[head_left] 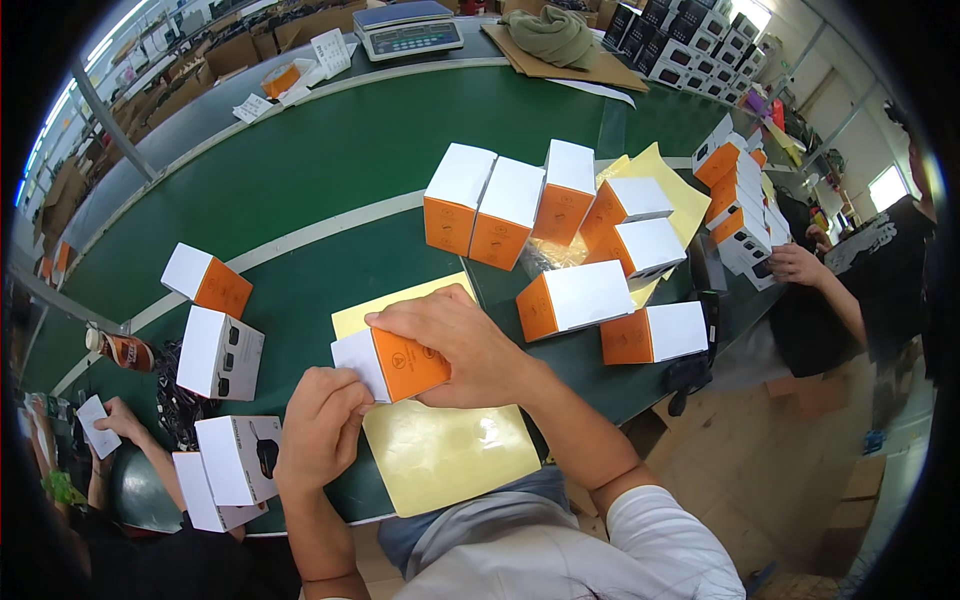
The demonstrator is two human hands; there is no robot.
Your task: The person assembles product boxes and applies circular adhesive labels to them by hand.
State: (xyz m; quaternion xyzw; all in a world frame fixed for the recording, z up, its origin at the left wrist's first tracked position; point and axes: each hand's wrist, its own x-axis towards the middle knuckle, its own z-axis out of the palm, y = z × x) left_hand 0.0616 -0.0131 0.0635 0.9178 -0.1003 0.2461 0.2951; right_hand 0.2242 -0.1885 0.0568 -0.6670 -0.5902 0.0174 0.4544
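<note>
A small white and orange box (pixel 408 366) is between my hands, over a pale yellow glossy sheet (pixel 450 462) at the table's near edge. My right hand (pixel 455 340) wraps over its far top and right side, thumb and fingers gripping it. My left hand (pixel 322 425) pinches the white end at the lower left, its fingers curled and closed there. Another yellow sheet (pixel 358 313) shows just behind the box. The undersides of both hands are hidden.
Several white and orange boxes (pixel 575 300) stand to the right, some on yellow sheets (pixel 668 190). More boxes (pixel 222 350), black cables (pixel 178 400) and a bottle (pixel 120 347) are at left. Co-workers' hands show at right (pixel 797 266) and left (pixel 122 420). A scale (pixel 410 38) sits far back.
</note>
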